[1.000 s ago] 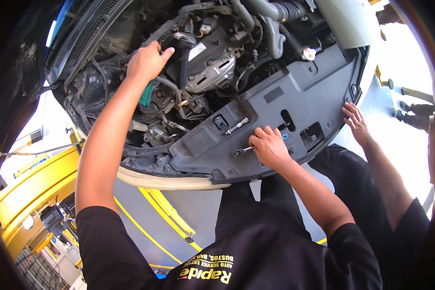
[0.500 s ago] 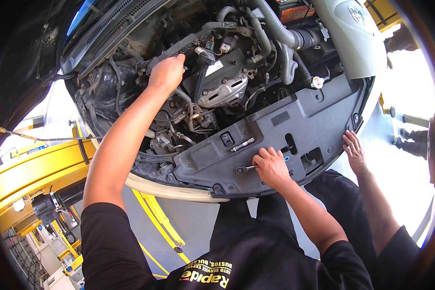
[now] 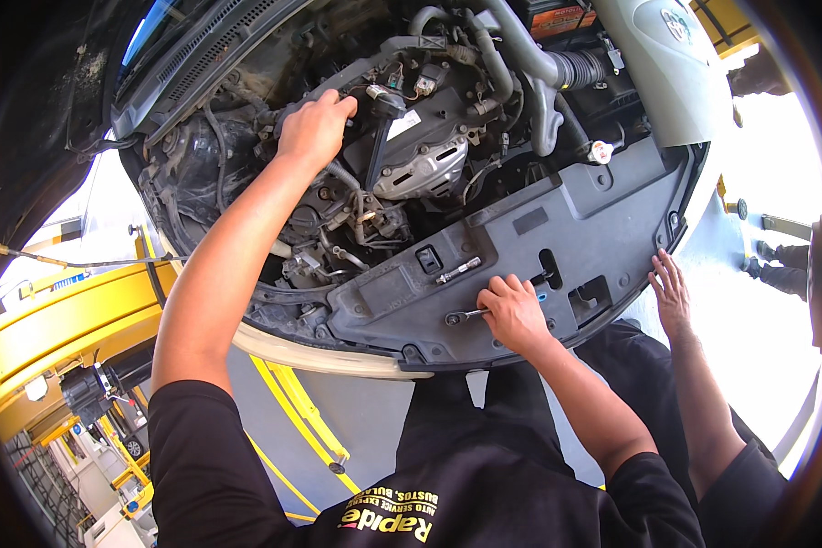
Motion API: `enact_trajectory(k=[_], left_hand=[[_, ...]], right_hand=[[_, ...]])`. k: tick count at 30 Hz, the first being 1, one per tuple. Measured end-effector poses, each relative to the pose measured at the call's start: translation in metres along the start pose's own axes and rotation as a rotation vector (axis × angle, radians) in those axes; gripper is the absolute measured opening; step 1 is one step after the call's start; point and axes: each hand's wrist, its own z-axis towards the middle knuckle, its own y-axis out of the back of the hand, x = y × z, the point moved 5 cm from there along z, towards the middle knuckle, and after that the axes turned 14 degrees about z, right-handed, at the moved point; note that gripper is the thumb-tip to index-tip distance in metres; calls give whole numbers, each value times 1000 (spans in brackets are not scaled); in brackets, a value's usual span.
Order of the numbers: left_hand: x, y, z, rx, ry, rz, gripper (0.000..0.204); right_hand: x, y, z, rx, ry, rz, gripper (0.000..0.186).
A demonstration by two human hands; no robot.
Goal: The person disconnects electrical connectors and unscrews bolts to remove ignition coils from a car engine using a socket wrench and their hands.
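My left hand is up in the engine bay, fingers curled over dark parts left of a long black component with a connector; what they grip, if anything, is hidden. Below it sit the engine's metal heat shield and hoses. My right hand is closed on a ratchet, low over the grey plastic front cover. A short chrome socket extension lies on that cover, just above my right hand, and a small blue item shows beside my knuckles.
A co-worker's hand rests at the cover's right edge. The raised bonnet and its prop rod are at left, above a yellow lift. Other people's legs show at far right. An air intake hose crosses the upper right.
The view has shifted, the car appearing lower than a second ago. My left hand's fingers have curled and moved slightly over the engine parts. My right hand stays on the ratchet.
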Motion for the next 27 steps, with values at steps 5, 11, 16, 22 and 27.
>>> enact_trajectory(k=[5, 11, 16, 22, 27], left_hand=[[3, 1, 13, 264, 282, 8, 36], [-3, 3, 10, -16, -97, 8, 35], [-2, 2, 12, 45, 120, -16, 23], [10, -2, 15, 174, 56, 69, 27], [-8, 14, 12, -157, -2, -6, 29]], right_hand=[[-2, 0, 0, 3, -11, 8, 18], [-2, 1, 0, 4, -13, 19, 20], [-1, 2, 0, 5, 1, 20, 20], [0, 3, 0, 20, -1, 29, 18], [0, 5, 1, 24, -8, 26, 16]])
